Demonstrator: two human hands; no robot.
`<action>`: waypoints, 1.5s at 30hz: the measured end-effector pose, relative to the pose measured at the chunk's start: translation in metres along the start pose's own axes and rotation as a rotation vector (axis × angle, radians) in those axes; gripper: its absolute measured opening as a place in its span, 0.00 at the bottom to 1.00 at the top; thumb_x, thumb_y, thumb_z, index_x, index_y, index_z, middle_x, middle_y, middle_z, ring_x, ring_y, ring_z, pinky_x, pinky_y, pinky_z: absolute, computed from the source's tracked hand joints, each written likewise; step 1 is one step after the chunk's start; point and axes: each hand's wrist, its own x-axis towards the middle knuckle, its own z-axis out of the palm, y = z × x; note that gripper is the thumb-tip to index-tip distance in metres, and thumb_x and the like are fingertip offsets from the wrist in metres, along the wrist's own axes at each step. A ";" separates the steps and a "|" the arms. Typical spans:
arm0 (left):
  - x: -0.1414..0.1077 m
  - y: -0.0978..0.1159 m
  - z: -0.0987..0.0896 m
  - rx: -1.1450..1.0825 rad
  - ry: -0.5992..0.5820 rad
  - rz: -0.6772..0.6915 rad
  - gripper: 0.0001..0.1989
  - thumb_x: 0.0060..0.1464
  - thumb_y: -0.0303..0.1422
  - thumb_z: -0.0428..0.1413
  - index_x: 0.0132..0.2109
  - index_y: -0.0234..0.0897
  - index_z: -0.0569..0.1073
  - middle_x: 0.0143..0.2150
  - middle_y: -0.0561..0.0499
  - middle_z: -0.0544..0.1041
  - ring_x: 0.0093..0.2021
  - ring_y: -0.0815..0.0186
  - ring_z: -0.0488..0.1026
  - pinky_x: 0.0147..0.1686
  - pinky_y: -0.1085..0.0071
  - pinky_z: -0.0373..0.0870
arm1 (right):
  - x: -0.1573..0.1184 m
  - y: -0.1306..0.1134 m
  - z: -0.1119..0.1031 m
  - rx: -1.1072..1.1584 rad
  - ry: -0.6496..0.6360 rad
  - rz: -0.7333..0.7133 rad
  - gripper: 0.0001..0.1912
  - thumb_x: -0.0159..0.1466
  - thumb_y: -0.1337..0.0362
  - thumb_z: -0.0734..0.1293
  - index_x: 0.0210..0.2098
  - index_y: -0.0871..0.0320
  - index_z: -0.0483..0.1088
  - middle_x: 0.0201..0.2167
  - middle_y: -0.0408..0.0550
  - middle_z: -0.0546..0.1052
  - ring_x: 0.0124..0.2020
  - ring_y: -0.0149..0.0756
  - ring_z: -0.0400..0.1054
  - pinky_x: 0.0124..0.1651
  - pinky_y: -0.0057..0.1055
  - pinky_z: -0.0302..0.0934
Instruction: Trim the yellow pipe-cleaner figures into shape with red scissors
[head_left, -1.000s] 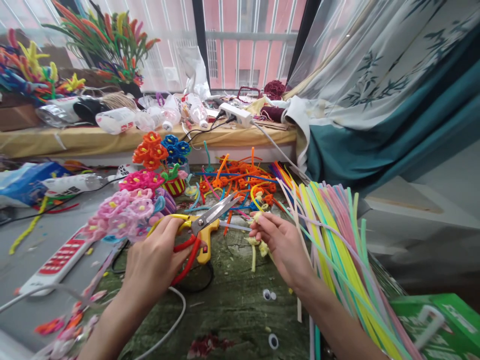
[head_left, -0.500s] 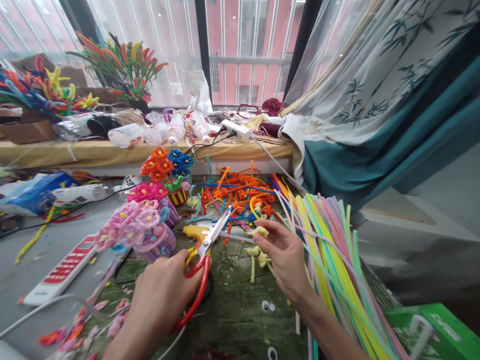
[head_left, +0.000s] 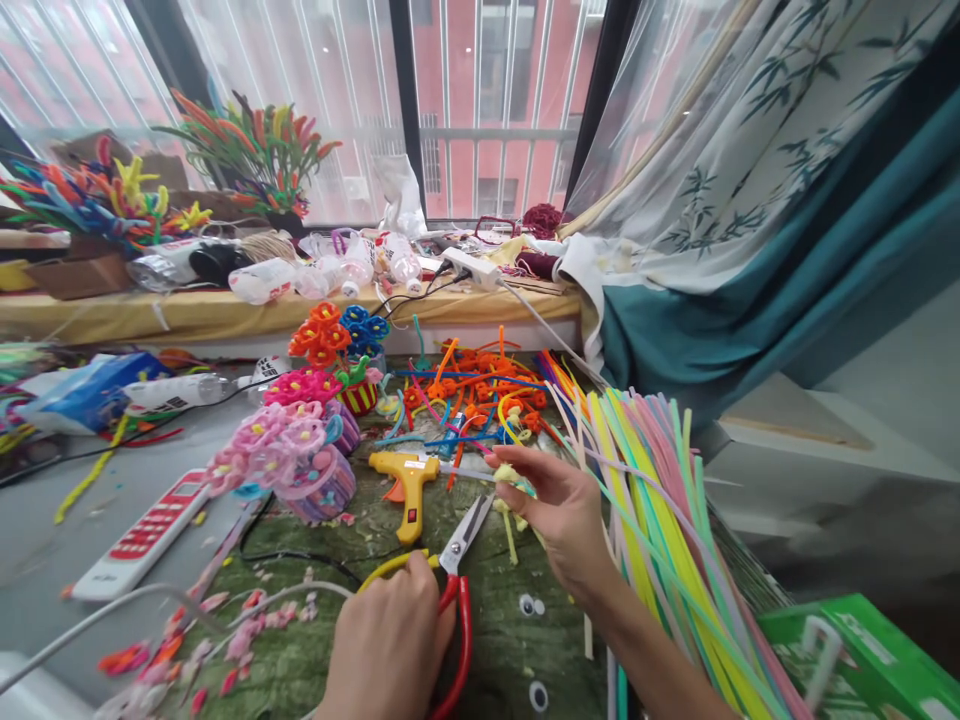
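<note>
My left hand (head_left: 394, 640) is closed round the handles of a pair of scissors (head_left: 459, 548), one handle red and one yellow. The blades point up and right, nearly together, with their tips just below my right hand (head_left: 559, 510). Between the thumb and fingers of that hand is a small pale yellow pipe-cleaner piece (head_left: 505, 474); its exact shape is partly hidden. More pale yellow pieces (head_left: 511, 535) lie on the green mat (head_left: 480, 620) just beneath. A yellow glue gun (head_left: 409, 490) rests beyond the scissors.
Loose pastel pipe cleaners (head_left: 652, 500) lie in a long bundle on the right, by a green box (head_left: 862, 650). Orange pieces (head_left: 480, 375) are heaped behind. Pipe-cleaner flower pots (head_left: 319, 490), a white-and-red remote-like device (head_left: 142, 540) and googly eyes (head_left: 538, 695) lie around.
The scissors in my left hand have moved down and right, off the glue gun, toward my right hand. The right hand has shifted slightly, still pinching the yellow piece.
</note>
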 end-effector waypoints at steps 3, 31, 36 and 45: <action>0.000 0.005 -0.002 0.003 -0.017 0.019 0.13 0.63 0.28 0.51 0.49 0.28 0.77 0.37 0.35 0.84 0.38 0.47 0.83 0.34 0.58 0.77 | 0.001 -0.004 0.002 0.047 0.015 0.062 0.11 0.53 0.64 0.77 0.37 0.50 0.82 0.36 0.46 0.85 0.41 0.42 0.79 0.48 0.39 0.70; 0.031 -0.027 0.025 0.040 0.752 0.355 0.16 0.62 0.28 0.51 0.25 0.41 0.69 0.19 0.55 0.75 0.19 0.61 0.75 0.20 0.68 0.61 | 0.037 -0.027 -0.028 -1.106 0.134 -0.040 0.08 0.55 0.62 0.70 0.20 0.55 0.76 0.21 0.47 0.81 0.24 0.39 0.73 0.28 0.31 0.58; 0.029 -0.029 0.027 0.007 0.724 0.365 0.16 0.61 0.27 0.53 0.24 0.41 0.68 0.18 0.54 0.73 0.18 0.60 0.74 0.19 0.67 0.60 | 0.054 -0.029 -0.037 -1.202 0.104 -0.001 0.07 0.51 0.64 0.71 0.18 0.55 0.78 0.18 0.48 0.80 0.23 0.41 0.74 0.27 0.31 0.55; 0.026 -0.026 0.031 -0.060 0.613 0.394 0.16 0.63 0.27 0.51 0.25 0.40 0.70 0.19 0.54 0.76 0.20 0.63 0.76 0.21 0.69 0.61 | 0.090 -0.007 -0.034 -1.264 0.097 0.018 0.06 0.54 0.63 0.72 0.23 0.57 0.81 0.18 0.49 0.80 0.23 0.40 0.74 0.27 0.30 0.57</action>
